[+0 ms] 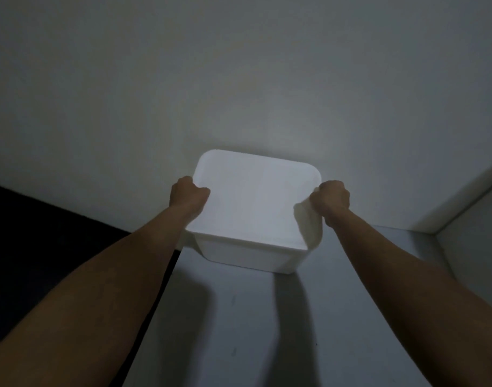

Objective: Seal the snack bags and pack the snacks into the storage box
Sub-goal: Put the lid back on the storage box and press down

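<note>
A white storage box (247,255) with a flat white lid (256,196) stands on a pale grey surface against the wall. My left hand (187,195) grips the lid's left edge, fingers curled over the rim. My right hand (331,201) grips the right edge, fingers curled round the rim there. The lid covers the box, so its contents are hidden. No snack bags are in view.
The grey surface (253,331) runs from the box toward me, and its left edge drops to a dark area (43,241). A plain wall (239,79) rises behind the box. A white ledge or panel (462,202) borders the right side.
</note>
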